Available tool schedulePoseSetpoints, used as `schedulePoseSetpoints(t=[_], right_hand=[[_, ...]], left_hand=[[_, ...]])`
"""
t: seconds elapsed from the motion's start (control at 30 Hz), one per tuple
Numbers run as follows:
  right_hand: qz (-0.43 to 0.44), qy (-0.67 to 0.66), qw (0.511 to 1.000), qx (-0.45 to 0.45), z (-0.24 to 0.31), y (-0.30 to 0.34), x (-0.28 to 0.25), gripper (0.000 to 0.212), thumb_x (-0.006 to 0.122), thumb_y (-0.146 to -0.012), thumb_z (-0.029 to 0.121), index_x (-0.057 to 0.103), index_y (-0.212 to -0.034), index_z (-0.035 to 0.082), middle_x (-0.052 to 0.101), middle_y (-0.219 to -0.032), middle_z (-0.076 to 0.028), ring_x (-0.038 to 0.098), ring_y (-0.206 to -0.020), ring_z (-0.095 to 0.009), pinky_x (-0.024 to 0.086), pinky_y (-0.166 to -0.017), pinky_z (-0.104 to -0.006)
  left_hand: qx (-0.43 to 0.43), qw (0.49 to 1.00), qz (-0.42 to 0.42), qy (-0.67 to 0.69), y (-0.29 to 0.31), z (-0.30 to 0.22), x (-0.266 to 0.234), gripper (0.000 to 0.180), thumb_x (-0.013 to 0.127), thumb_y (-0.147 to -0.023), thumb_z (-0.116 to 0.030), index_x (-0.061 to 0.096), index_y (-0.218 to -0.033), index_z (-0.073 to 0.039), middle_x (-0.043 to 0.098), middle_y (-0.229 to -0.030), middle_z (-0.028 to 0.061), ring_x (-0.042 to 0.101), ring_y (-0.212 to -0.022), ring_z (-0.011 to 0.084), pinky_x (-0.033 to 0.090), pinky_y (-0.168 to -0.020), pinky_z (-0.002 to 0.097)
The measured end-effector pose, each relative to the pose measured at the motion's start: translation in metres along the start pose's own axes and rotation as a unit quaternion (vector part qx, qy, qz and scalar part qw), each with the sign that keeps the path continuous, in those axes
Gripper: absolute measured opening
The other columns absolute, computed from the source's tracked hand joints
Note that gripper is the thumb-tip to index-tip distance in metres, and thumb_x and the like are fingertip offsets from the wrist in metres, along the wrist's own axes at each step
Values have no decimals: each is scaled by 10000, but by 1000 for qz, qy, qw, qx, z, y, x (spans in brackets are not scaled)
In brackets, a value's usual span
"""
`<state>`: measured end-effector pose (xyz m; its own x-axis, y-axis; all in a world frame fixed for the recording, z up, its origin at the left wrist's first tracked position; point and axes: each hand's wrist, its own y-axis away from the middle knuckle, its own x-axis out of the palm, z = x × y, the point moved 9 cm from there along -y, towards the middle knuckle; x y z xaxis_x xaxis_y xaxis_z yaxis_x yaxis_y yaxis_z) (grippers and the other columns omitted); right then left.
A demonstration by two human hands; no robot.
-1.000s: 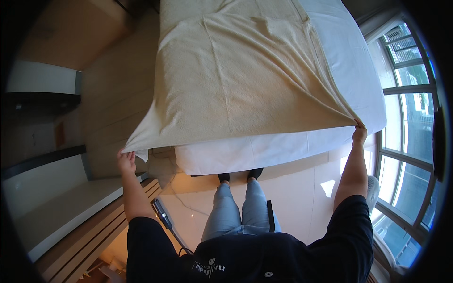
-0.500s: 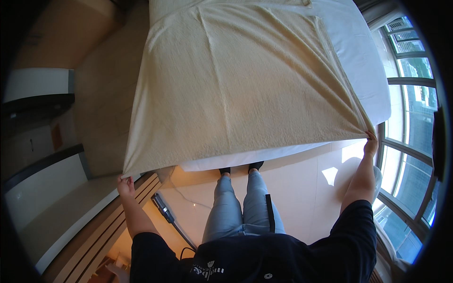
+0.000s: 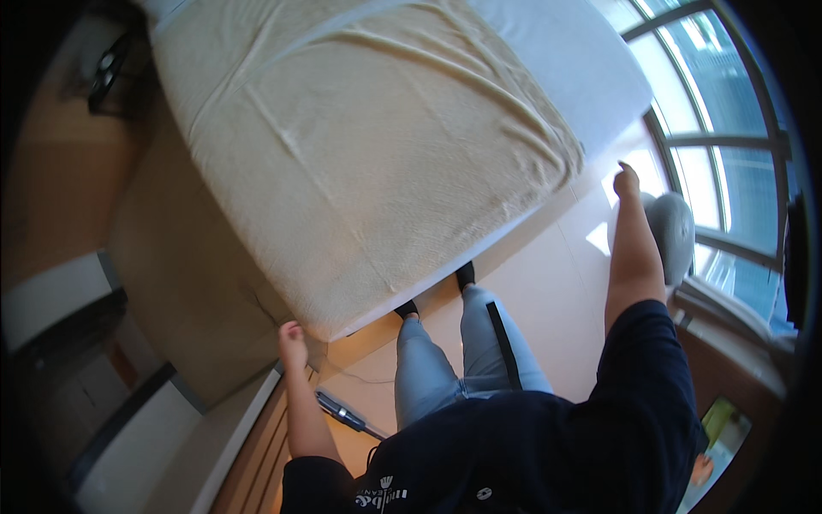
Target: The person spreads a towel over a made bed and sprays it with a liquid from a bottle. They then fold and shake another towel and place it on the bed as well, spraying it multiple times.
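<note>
A cream blanket lies over the bed, its near edge resting along the foot end with soft folds at the right corner. White sheet shows beyond its right side and in a thin strip under the near edge. My left hand is just off the bed's near left corner, fingers loosely bent and nothing seen in them. Out to the right, my right hand hangs apart from the blanket's right corner, one finger stretched out and the others partly curled, holding nothing visible.
A grey rounded stool stands by the large windows on the right. A stick vacuum and a thin cord lie on the floor near my legs. To the left is a slatted wooden bench; a dark object sits farther off.
Both hands have let go of the blanket's corners. The blanket, stretched up between them before, has dropped flat onto the bed. The view has turned, and the bed now sits slanted.
</note>
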<state>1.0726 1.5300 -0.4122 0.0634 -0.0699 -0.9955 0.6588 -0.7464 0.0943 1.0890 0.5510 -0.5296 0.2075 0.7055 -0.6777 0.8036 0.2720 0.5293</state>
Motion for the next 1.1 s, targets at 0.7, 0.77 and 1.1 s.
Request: schedulePoseSetpoints(t=[0.7, 0.77, 1.1], right_hand=[[240, -463, 839, -153, 392, -323, 123, 271, 483, -857, 153, 544, -1117, 107, 593, -905, -48, 544, -813, -121, 444, -711, -270], [261, -452, 840, -147, 439, -331, 126, 295, 489, -858, 194, 524, -1145, 132, 588, -886, -52, 543, -813, -130, 439, -733, -273], [70, -254, 915, -306, 534, -396, 101, 284, 583, -800, 339, 656, -923, 95, 641, -916, -118, 601, -831, -260, 456, -704, -360]], left_hand=[[-380, 662, 146, 629, 192, -373, 535, 280, 580, -838, -230, 449, -1054, -109, 482, -1086, 26, 477, -996, 174, 383, -839, 385], [-421, 628, 133, 641, 196, -383, 550, 274, 587, -834, -235, 453, -1039, -112, 490, -1058, 20, 472, -999, 168, 391, -832, 379], [-350, 574, 193, 715, 190, -475, 573, 470, 671, -763, -144, 425, -1163, -123, 498, -1130, 40, 470, -1044, 191, 390, -866, 378]])
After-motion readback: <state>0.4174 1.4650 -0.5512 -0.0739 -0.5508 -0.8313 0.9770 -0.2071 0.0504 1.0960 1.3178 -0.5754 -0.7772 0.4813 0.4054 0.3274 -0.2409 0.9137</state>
